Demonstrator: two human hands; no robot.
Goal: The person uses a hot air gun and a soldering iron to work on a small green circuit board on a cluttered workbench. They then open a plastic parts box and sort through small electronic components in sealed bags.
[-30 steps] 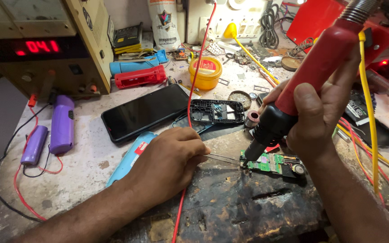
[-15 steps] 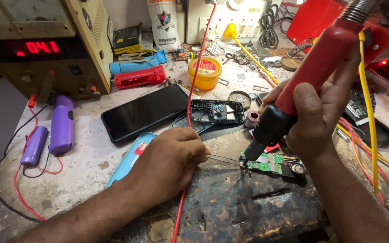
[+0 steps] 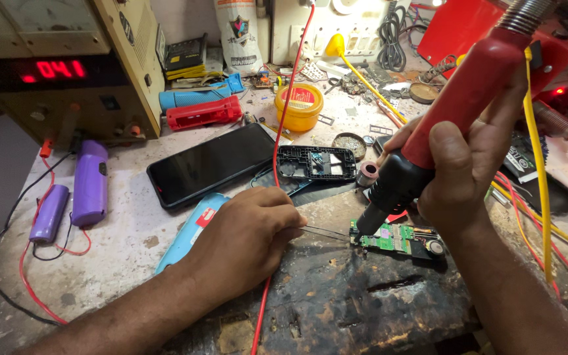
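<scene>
My right hand [image 3: 465, 164] grips a red hot-air tool [image 3: 458, 112] with a black nozzle, whose tip points down at the left end of a small green circuit board [image 3: 399, 238]. The board lies on a dark, scorched wooden block [image 3: 336, 296]. My left hand [image 3: 244, 243] rests on the block's left edge and pinches thin metal tweezers [image 3: 323, 231], their tips touching the board's left end just under the nozzle.
A black phone [image 3: 215, 164] and a black phone frame [image 3: 317, 163] lie behind the board. A bench power supply [image 3: 60, 72] with a red readout stands far left, two purple cases [image 3: 90, 184] below it. A yellow tin [image 3: 299, 106], red wires and tools crowd the back.
</scene>
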